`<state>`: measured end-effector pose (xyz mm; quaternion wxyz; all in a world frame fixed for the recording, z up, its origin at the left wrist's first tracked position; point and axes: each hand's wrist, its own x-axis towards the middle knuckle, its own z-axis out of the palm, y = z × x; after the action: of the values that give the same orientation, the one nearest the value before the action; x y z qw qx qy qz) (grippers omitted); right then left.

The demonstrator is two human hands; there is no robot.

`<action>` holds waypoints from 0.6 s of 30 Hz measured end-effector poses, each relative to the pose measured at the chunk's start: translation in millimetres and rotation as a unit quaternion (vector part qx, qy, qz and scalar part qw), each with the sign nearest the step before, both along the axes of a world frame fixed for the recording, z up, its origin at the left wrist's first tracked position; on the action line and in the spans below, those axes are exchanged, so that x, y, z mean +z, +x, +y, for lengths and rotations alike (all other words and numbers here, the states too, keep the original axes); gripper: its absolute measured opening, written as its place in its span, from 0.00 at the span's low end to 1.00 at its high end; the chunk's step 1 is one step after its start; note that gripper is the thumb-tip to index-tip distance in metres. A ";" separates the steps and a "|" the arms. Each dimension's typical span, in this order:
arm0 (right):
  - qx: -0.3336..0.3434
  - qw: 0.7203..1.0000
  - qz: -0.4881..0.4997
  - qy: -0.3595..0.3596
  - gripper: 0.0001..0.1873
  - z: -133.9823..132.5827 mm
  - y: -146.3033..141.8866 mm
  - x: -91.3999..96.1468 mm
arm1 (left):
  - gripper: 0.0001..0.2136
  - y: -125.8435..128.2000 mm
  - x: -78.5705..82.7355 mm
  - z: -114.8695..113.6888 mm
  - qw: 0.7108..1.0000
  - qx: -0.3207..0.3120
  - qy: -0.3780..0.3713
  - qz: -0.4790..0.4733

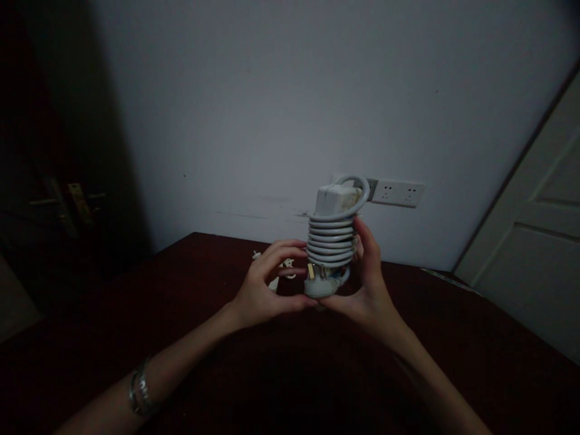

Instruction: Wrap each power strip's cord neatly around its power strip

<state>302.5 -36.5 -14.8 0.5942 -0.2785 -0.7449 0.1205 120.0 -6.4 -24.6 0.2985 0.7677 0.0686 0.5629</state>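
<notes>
A white power strip [333, 200] is held upright in front of me, its grey-white cable [330, 241] wound round it in several tight coils. One loop of the cable stands out at the top. At the bottom sits the plug [319, 286], with its metal pins pointing up against the coils. My left hand [267, 278] grips the bundle from the left, fingers at the coils and thumb under the plug. From the right, my right hand [365, 290] wraps round the other side, its thumb also by the plug. Some fingertips are hidden behind the bundle.
Behind my left hand, a small white plug and cord [288, 264] lie partly hidden on the dark red table [203, 266]. A socket panel [399, 193] is on the wall behind. A white door [539, 241] stands at the right, and a door handle [79, 202] shows at the left.
</notes>
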 end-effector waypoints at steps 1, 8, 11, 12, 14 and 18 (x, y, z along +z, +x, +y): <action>-0.002 1.000 -0.007 -0.001 0.59 -0.1 1.2 0.3 | 0.26 0.4 0.7 -0.4 1.000 -0.005 -0.013 0.001; 0.018 0.998 -0.044 -0.037 0.56 -9.4 6.0 9.5 | 0.23 -0.4 2.0 1.1 1.000 -0.009 -0.026 -0.008; 0.011 0.998 -0.051 -0.033 0.53 -8.8 8.4 12.0 | 0.23 -1.4 0.4 3.3 1.000 -0.003 -0.023 -0.007; 0.006 0.998 -0.055 -0.033 0.53 -8.0 9.1 12.3 | 0.23 -1.5 -0.1 3.8 1.000 -0.003 -0.022 -0.004; -0.002 0.997 -0.065 -0.036 0.53 -6.2 10.4 12.5 | 0.23 -1.7 -0.7 4.1 1.000 -0.003 -0.020 -0.001; -0.015 0.996 -0.084 -0.024 0.52 -5.9 11.9 12.8 | 0.21 -2.5 1.0 3.0 1.000 0.022 0.004 0.007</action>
<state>314.4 -42.3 -2.0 0.5249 -0.3130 -0.7844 0.1056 117.6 -3.4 -23.6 0.2822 0.7711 0.0852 0.5644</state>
